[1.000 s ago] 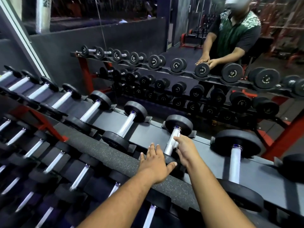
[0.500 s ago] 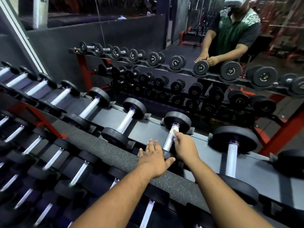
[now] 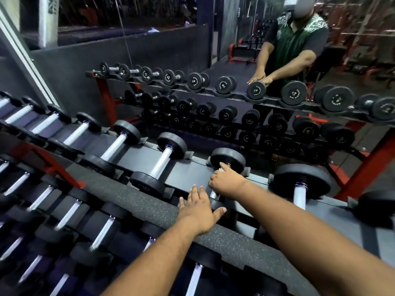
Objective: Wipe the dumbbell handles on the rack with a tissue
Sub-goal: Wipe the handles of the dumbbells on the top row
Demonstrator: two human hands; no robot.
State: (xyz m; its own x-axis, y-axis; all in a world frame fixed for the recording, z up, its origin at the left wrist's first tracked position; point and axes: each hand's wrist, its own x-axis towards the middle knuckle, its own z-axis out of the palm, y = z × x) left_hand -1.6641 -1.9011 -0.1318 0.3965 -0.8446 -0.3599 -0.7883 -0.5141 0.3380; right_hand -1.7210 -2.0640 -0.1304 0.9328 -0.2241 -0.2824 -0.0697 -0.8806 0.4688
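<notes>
Mirrored gym, dumbbell rack (image 3: 136, 199): right hand (image 3: 227, 181) curls around one dumbbell handle (image 3: 214, 193); left hand (image 3: 199, 208), fingers straight, rests flat nearby, holding nothing.

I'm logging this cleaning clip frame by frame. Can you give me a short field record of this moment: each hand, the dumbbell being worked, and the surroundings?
right hand: wrapped round the dumbbell handle, near its far head
tissue: not clearly visible; maybe a white bit at the fingertips
left hand: flat, fingers straight, on the rack's speckled rail, thumb toward the near head
dumbbell: lying in its cradle on the top tier
behind: mirror reflecting the rack and the person
</notes>
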